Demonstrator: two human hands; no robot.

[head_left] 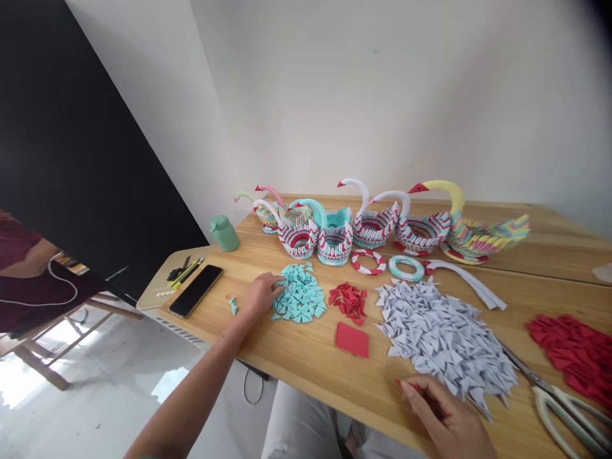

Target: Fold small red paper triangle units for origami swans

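My left hand (262, 293) is at the left edge of a pile of turquoise folded paper triangles (302, 294). Its fingers are bent and close together at the pieces; whatever they pinch is hidden. Over the table's front edge, my right hand (447, 414) pinches a small red folded paper piece (406, 384) between thumb and forefinger. Just beyond it spreads a large heap of white paper triangles (442, 331). Between the two hands lie a small red pile of triangles (349, 301) and a flat red stack of paper (352, 339).
Several folded-paper swans (335, 245) line the back. Before them lie a red-and-white ring (368, 262), a turquoise-and-white ring (406, 268) and a white swan neck (471, 280). Scissors (549, 389) and another red pile (576, 354) are right; a phone (196, 291) and green container (224, 233) left.
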